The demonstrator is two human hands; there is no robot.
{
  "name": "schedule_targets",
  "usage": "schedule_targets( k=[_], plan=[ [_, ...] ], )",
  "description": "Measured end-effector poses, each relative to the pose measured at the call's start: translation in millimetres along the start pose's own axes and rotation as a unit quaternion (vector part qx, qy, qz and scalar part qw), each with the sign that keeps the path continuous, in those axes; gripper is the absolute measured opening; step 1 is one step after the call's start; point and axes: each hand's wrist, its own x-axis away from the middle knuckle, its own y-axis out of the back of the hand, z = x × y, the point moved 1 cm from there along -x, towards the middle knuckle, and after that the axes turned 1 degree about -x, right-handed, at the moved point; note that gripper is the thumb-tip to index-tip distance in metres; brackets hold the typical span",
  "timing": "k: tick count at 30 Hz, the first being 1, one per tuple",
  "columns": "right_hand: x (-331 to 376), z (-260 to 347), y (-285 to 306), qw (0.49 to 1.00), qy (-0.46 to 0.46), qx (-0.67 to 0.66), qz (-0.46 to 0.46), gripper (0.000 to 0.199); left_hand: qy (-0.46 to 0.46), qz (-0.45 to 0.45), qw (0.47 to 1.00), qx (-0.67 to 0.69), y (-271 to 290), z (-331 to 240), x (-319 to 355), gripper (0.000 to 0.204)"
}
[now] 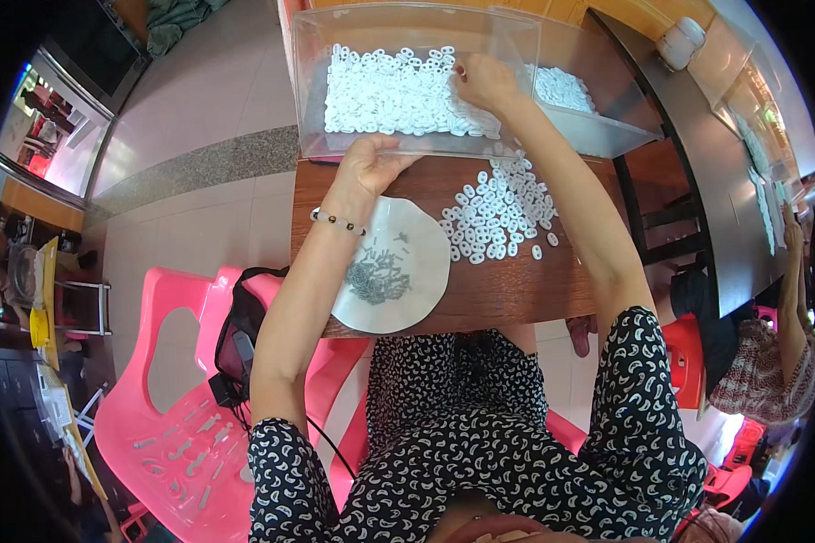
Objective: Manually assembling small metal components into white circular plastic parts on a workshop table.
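A clear plastic box at the far side of the table holds a heap of small white oval pieces with two holes. My left hand grips the box's near lower edge, thumb against the front wall, fingers partly hidden beneath. Over the box's right part, my right hand has its fingers curled together at the heap's edge; what they pinch is hidden. More white oval pieces lie loose on the table below my right forearm. Beside my left forearm, a white plate carries small grey bar-like pieces.
The brown wooden table bears all this. Another clear box with white pieces stands at the right. Beyond it is a dark table with a lidded jar. A pink chair with a black bag stands left.
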Motion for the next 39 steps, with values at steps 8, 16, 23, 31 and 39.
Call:
schedule_targets(
  k=[8, 16, 23, 31, 39],
  plan=[
    [-14.3, 1.5, -11.4, 0.979, 0.09, -0.04, -0.177, 0.021, 0.005, 0.008, 1.0, -0.001, -7.3, 5.2, 5.2, 0.044],
    [-26.0, 37.9, -27.7, 0.986, 0.137, -0.004, -0.09, 0.018, -0.022, 0.008, 0.999, -0.023, -0.9, 2.8, 6.0, 0.04],
    [-26.0, 41.4, -33.0, 0.992, 0.106, 0.019, -0.07, 0.016, -0.015, -0.004, 1.0, -0.007, -5.0, 3.6, 5.6, 0.038],
    [-24.9, 37.5, -41.1, 0.995, 0.074, 0.018, -0.058, 0.017, -0.021, -0.02, 0.999, -0.023, -12.1, 7.2, 8.7, 0.037],
    [-18.1, 41.0, -41.0, 0.992, 0.104, 0.059, -0.047, 0.015, -0.003, -0.011, 1.0, -0.019, -5.8, 2.6, 4.1, 0.038]
  ],
)
